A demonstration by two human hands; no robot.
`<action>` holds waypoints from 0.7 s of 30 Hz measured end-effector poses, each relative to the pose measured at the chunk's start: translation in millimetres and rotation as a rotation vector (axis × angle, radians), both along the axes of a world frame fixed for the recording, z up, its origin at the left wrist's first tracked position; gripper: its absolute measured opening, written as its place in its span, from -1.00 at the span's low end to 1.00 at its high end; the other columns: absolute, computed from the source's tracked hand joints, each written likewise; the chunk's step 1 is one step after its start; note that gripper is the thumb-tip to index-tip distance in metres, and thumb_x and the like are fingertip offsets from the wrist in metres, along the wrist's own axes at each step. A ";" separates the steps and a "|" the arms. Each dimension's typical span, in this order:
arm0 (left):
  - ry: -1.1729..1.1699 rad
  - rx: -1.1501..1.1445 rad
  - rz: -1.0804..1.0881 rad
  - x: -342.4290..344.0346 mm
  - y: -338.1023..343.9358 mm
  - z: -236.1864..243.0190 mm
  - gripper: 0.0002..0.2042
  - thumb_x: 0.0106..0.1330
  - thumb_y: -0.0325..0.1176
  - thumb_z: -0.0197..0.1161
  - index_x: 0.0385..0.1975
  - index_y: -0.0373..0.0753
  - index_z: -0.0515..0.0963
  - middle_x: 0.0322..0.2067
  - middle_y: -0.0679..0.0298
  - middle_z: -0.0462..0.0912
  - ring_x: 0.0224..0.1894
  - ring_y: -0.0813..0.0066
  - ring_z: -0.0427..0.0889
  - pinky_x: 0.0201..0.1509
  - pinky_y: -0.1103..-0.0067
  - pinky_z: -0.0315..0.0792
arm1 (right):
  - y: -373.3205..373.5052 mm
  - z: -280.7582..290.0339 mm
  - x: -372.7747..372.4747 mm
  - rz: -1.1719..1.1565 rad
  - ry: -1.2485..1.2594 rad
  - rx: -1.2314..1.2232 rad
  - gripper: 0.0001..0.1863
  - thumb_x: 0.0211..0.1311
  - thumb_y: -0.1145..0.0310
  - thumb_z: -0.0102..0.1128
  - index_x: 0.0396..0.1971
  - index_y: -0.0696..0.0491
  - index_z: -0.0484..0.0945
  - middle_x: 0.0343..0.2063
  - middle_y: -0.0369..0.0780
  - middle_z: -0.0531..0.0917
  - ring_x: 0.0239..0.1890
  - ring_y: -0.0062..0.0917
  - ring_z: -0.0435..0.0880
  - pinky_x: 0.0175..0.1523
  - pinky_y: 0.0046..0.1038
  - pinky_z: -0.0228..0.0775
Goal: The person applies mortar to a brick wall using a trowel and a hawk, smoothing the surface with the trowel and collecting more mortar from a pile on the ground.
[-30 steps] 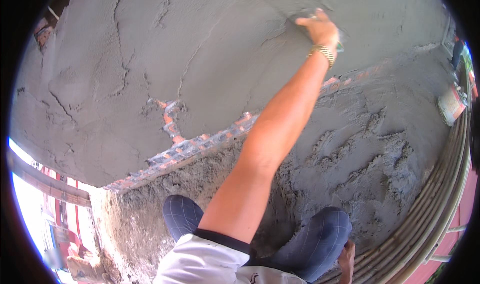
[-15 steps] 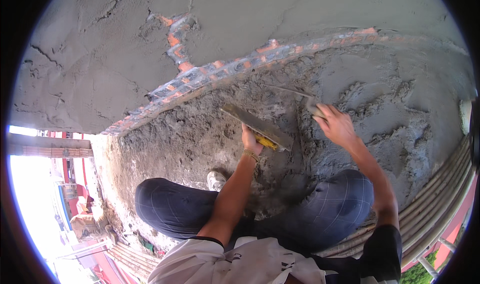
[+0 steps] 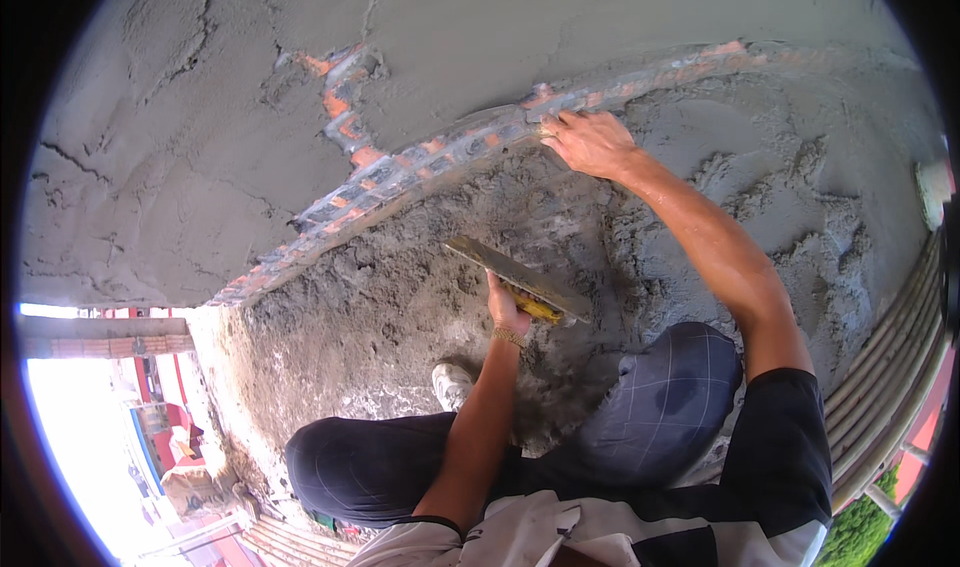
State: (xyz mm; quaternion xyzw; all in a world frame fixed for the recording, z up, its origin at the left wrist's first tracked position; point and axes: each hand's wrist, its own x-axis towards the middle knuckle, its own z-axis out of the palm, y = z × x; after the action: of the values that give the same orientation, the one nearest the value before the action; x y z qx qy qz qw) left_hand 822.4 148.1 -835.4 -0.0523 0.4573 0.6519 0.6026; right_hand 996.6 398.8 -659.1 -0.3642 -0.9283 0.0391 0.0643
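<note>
My left hand [image 3: 508, 309] is closed round the yellow handle of a plastering float [image 3: 520, 279], whose flat, mortar-smeared plate is tilted over the rough floor mortar. Farther off and to the right, my right hand [image 3: 590, 145] is closed at the strip of bare brick [image 3: 430, 157] along the wall's foot. It grips a trowel, almost wholly hidden by the fingers from here. Grey wet mortar [image 3: 690, 167] lies in ridges to the right of that hand. Smooth grey plaster [image 3: 480, 37] covers the wall above the brick.
My bent knees [image 3: 660, 397] and one pale shoe [image 3: 452, 385] are close below the float. Long poles [image 3: 880, 367] run along the right edge. At the left, beyond a brick-faced ledge [image 3: 110, 337], is a bright open drop. Cracks mark the wall plaster at upper left.
My right hand has moved up and left from the wet mortar to the brick strip, and the trowel blade has gone out of sight. My left hand with the float has hardly moved.
</note>
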 end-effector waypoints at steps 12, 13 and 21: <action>0.160 0.082 0.172 -4.3 34.5 57.8 -0.60 0.56 0.09 -0.15 -0.15 -0.13 0.45 -0.51 0.39 0.50 -0.50 0.50 0.46 -0.36 0.44 0.47 | 52.3 42.1 119.3 -0.142 -0.158 0.051 -0.57 0.52 0.17 -0.10 0.21 0.09 0.45 -0.06 -0.03 0.64 -0.08 -0.19 0.71 0.02 -0.10 0.61; 0.200 0.171 0.151 -24.7 38.3 59.9 -0.59 0.57 0.09 -0.16 -0.10 -0.14 0.45 -0.47 0.38 0.52 -0.45 0.49 0.51 -0.32 0.44 0.51 | 58.7 42.6 131.9 -0.144 -0.164 0.060 -0.57 0.52 0.18 -0.09 0.21 0.09 0.44 -0.05 -0.03 0.65 -0.07 -0.18 0.70 0.04 -0.10 0.61; 0.613 0.324 0.481 -111.1 146.6 146.1 -0.45 0.54 0.14 -0.12 0.22 -0.23 0.26 -0.22 0.23 0.48 -0.42 0.45 0.51 -0.30 0.44 0.56 | 40.1 80.6 321.2 -0.491 -0.297 0.112 -0.72 0.40 0.26 0.10 -0.02 0.08 0.59 -0.19 -0.08 0.71 -0.18 -0.21 0.72 -0.06 -0.19 0.58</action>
State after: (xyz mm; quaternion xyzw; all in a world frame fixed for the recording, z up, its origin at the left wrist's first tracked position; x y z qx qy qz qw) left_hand 711.3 294.6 -689.3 0.1342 0.4818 0.8229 0.2696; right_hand 1317.8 438.9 -578.5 -0.5757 -0.8123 -0.0827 -0.0449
